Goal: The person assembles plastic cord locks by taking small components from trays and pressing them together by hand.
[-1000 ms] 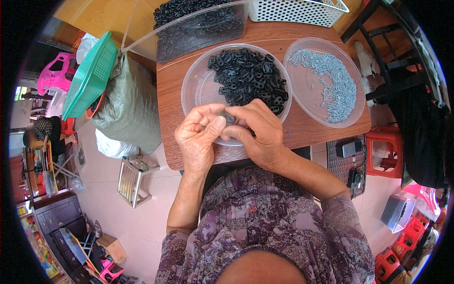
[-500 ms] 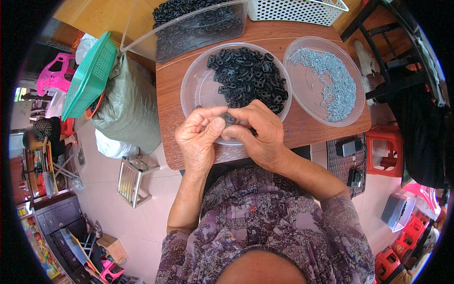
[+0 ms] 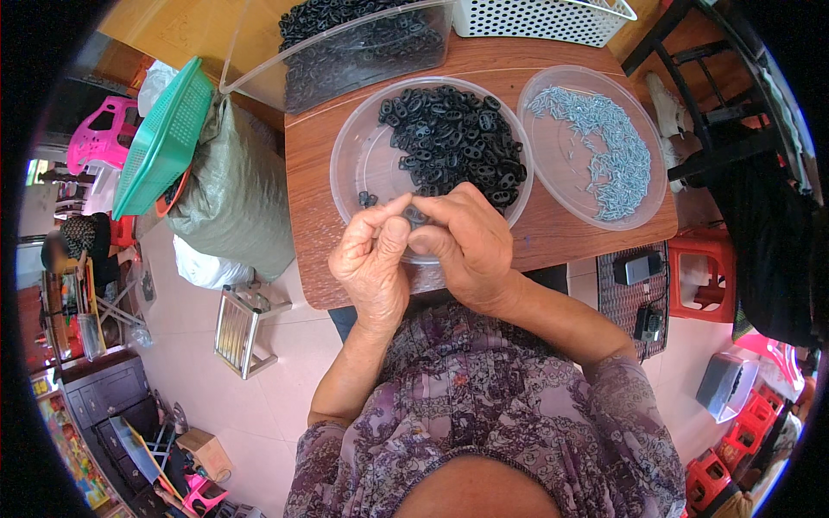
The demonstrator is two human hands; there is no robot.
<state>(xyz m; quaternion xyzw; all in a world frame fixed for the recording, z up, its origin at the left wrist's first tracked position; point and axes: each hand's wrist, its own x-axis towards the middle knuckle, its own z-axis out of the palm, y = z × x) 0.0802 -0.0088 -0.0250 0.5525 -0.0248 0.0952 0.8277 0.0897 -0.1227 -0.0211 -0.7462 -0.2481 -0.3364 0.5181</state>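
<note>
Between my two hands, above the near rim of a round clear tub (image 3: 345, 147), is a small black plastic piece (image 3: 414, 216) with holes. My left hand (image 3: 371, 255) pinches it from the left between thumb and forefinger. From the right, the thumb and forefinger of my right hand (image 3: 473, 242) close on it too. A heap of similar black pieces (image 3: 458, 138) fills the right side of the tub, and a few pieces (image 3: 367, 199) lie apart near my left fingertips. To the right, a round clear lid (image 3: 553, 164) holds many small silvery-blue screws (image 3: 617, 164).
A clear bin (image 3: 367, 65) of black pieces and a white perforated basket (image 3: 540, 22) stand at the table's far side. Left of the wooden table (image 3: 315, 250) are a full woven sack (image 3: 237, 190), a green basket (image 3: 164, 142) and a metal-framed stool (image 3: 246, 332). A red stool (image 3: 704, 276) stands right.
My left hand has shifted slightly right, and a few loose black pieces near the tub's left side now show. Both hands keep hold of the small black piece.
</note>
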